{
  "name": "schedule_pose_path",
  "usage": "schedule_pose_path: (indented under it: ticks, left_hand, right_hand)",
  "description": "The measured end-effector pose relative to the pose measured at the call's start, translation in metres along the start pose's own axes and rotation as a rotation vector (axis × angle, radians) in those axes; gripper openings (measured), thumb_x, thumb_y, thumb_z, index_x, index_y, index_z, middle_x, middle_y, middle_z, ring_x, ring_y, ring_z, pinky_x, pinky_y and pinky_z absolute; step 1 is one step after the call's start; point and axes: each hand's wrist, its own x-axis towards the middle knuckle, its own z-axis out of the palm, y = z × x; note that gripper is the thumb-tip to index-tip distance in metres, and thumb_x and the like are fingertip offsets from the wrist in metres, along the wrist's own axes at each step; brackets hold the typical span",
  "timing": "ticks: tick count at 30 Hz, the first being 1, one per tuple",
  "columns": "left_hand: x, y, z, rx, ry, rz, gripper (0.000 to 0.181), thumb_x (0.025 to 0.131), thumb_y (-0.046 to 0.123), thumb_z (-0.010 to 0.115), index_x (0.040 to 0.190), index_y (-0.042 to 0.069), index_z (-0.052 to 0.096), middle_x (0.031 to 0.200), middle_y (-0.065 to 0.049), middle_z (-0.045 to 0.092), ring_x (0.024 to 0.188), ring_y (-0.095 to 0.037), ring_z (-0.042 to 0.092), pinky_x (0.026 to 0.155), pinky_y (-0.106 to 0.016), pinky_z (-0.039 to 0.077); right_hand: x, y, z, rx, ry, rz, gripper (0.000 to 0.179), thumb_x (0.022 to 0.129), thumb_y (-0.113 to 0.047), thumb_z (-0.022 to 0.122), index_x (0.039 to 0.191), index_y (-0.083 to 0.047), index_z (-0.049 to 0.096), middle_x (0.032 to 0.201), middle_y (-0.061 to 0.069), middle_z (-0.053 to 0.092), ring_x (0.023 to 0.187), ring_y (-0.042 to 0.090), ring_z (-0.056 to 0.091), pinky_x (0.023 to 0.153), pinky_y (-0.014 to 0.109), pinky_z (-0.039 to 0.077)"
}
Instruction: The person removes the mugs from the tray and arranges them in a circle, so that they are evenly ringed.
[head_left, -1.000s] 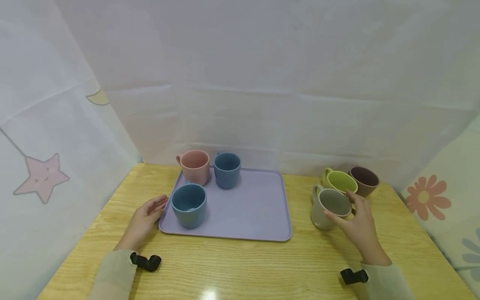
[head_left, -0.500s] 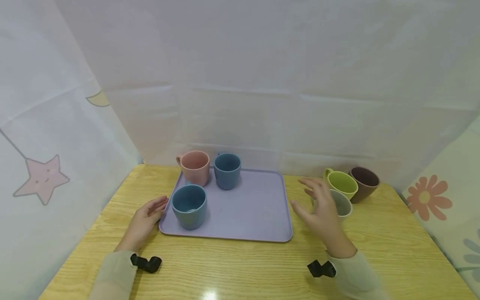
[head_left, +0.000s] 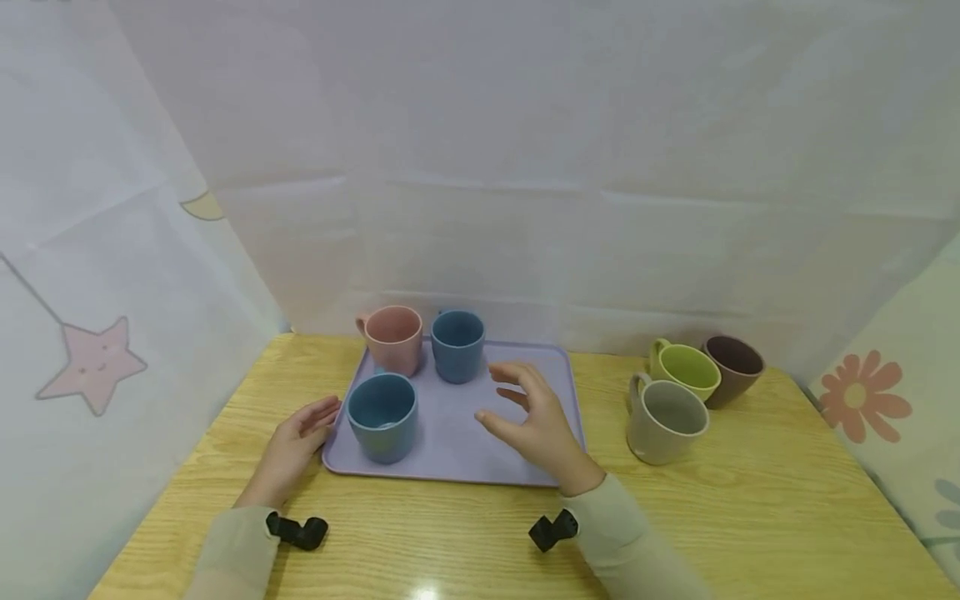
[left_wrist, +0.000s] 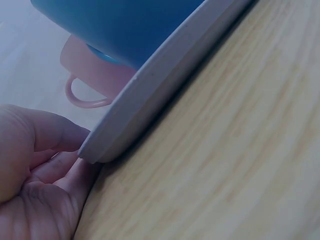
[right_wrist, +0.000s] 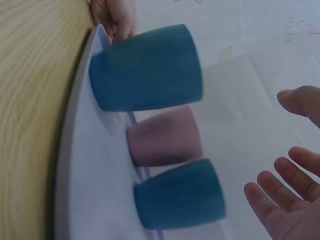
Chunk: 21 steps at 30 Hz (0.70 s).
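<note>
The right hand (head_left: 536,421) is wide, thumb and fingers apart, above the flat purple tray (head_left: 465,437) with round corners. The left hand (head_left: 292,446) is loose and touches the tray's left edge. On the tray stand a front round blue cup (head_left: 384,429), a round pink cup (head_left: 397,343) and a back round blue cup (head_left: 458,350). To the right, a round grey cup (head_left: 660,429), a round green cup (head_left: 686,372) and a round dark purple cup (head_left: 735,367) stand on the yellow wooden table (head_left: 450,533).

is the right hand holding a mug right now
No, the right hand is over the tray with its thumb and fingers apart and nothing between them.
</note>
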Motion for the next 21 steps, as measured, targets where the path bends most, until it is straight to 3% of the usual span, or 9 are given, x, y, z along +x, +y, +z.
schedule_pose_path:
  ticks: [5,14,21]
  left_hand:
    - [0.001,-0.003,0.000,-0.001,-0.001,0.003,0.052,0.107,0.006,0.048,0.156,-0.002,0.034,0.157,-0.022,0.040,0.143,-0.029,0.041,0.096,-0.006,0.043]
    - [0.000,-0.003,-0.003,0.023,0.007,-0.009,0.052,0.108,0.010,0.050,0.156,0.002,0.035,0.157,-0.019,0.041,0.144,-0.030,0.040,0.097,-0.006,0.042]
    - [0.001,-0.002,-0.002,0.033,0.004,-0.012,0.051,0.108,0.012,0.049,0.156,0.001,0.035,0.157,-0.018,0.041,0.143,-0.025,0.043,0.097,-0.006,0.042]
  right_hand:
    - [0.008,0.009,0.029,0.074,-0.055,0.102,0.068,0.084,-0.011,0.085,0.143,-0.012,0.053,0.139,0.004,0.053,0.131,0.027,0.051,0.108,0.036,0.048]
    - [0.021,0.019,0.074,0.143,-0.182,0.257,0.089,0.080,-0.019,0.089,0.154,-0.015,0.039,0.152,0.006,0.043,0.140,0.026,0.043,0.115,0.043,0.041]
    - [0.030,0.019,0.096,0.163,-0.191,0.284,0.096,0.077,-0.020,0.091,0.155,-0.008,0.037,0.150,0.004,0.045,0.137,0.023,0.045,0.116,0.044,0.040]
